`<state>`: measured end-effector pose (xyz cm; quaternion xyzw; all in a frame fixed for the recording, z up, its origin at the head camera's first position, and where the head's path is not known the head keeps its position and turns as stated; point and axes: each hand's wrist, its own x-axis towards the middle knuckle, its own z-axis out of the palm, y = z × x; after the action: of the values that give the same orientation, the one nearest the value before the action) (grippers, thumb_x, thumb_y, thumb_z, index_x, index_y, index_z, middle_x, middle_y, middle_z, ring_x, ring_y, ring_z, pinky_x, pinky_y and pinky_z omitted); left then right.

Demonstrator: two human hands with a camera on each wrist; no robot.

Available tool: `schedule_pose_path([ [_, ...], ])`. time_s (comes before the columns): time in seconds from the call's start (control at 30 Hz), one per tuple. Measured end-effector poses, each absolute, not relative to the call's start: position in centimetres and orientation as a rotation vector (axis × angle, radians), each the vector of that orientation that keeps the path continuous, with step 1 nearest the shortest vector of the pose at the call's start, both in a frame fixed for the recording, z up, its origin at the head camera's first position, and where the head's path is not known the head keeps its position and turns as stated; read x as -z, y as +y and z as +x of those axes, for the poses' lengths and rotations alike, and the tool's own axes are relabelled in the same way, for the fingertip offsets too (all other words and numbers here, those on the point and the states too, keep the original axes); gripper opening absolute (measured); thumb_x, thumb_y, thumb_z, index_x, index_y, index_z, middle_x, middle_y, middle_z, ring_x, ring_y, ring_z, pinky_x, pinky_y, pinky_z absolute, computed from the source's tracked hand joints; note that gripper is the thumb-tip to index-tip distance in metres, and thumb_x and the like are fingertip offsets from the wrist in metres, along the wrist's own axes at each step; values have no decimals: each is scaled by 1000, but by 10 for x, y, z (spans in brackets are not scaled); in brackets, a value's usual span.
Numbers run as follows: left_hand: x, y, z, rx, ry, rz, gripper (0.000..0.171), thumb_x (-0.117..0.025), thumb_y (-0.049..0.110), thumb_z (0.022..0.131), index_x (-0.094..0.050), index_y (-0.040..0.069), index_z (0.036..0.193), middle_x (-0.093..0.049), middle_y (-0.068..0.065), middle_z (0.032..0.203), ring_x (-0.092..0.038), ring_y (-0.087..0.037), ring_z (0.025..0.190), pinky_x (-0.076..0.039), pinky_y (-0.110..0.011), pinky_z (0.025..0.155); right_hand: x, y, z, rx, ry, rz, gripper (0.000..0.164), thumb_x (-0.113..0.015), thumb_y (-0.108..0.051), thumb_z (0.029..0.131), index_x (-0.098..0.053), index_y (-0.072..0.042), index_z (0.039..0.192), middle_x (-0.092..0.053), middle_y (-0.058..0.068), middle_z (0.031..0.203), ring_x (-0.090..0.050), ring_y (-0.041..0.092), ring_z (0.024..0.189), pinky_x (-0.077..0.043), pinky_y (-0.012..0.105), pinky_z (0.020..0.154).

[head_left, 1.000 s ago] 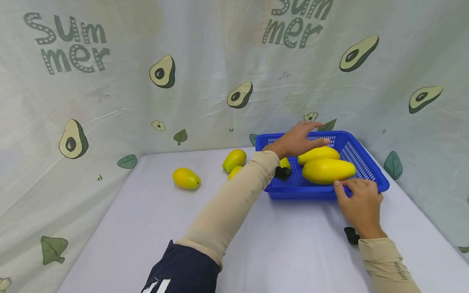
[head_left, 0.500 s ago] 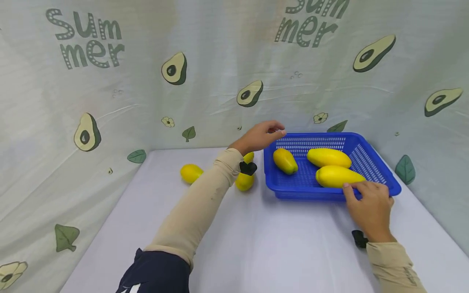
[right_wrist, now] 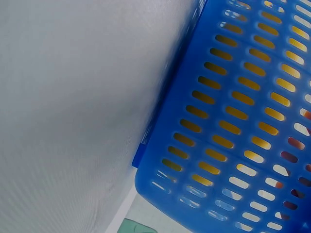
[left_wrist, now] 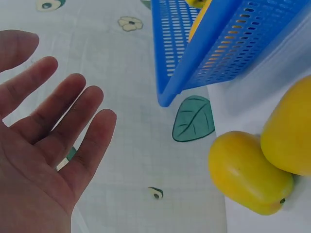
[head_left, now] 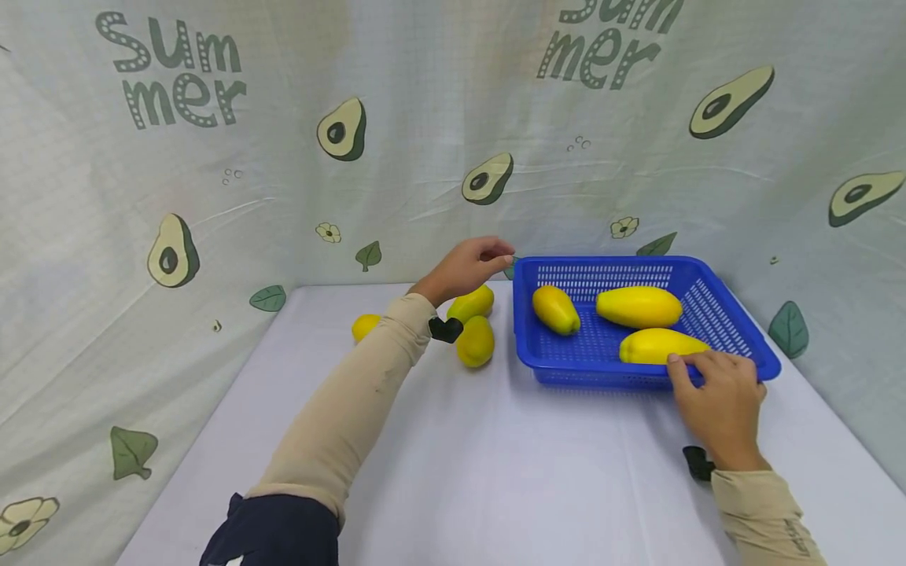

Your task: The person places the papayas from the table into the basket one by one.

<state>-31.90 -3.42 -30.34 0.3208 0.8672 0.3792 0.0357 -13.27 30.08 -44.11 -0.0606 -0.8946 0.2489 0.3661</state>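
Observation:
A blue slotted basket [head_left: 587,376] stands on the table with three yellow papayas inside: a smaller one [head_left: 555,310] at left, one [head_left: 639,306] behind and one [head_left: 658,346] along the front wall. My right hand [head_left: 720,401] grips the basket's front rim near its right corner; skin shows through the slots in the right wrist view. Left of the basket, my left hand [head_left: 463,269] hovers with fingers apart and holds nothing. Beneath and beside it lie two greenish-yellow papayas [head_left: 476,343] [left_wrist: 248,172] on the table.
Another yellow papaya [head_left: 364,325] lies farther left, partly hidden by my left sleeve [head_left: 340,417]. A white cloth covers the table [head_left: 524,472]. Behind it hangs a pale curtain [head_left: 410,118] printed with avocados and leaves.
My left hand has moved left from above the basket to over the loose papayas, uncovering the smaller papaya inside. My right hand stays on the rim. The view has shifted slightly.

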Motion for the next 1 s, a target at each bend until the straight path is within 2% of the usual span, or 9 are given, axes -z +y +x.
schedule_pose_path([
  [0.3, 310, -45, -319, -1159, 2657, 917, 29, -56, 33, 103, -66, 16, 125, -65, 4, 117, -58, -13, 109, -49, -29, 96, 442, 302, -134, -638, -2291, -151, 31, -64, -23, 94, -70, 8, 94, -66, 32, 108, -46, 50, 110, -28, 72, 82],
  [0.43, 312, -48, -318, -1128, 2645, 924, 28, -56, 33, 103, -66, 15, 123, -66, 1, 117, -58, -14, 108, -49, -30, 97, 441, 303, -134, -638, -2294, -155, 32, -63, -23, 94, -70, 8, 95, -65, 32, 109, -45, 50, 111, -27, 73, 83],
  [1.0, 331, -77, -315, -1106, 2611, 808, 32, -55, 32, 103, -64, 14, 129, -64, 1, 124, -56, -17, 114, -47, -33, 100, 442, 302, -134, -639, -2310, -164, 32, -63, -23, 95, -70, 8, 96, -65, 31, 110, -45, 50, 113, -27, 72, 85],
])
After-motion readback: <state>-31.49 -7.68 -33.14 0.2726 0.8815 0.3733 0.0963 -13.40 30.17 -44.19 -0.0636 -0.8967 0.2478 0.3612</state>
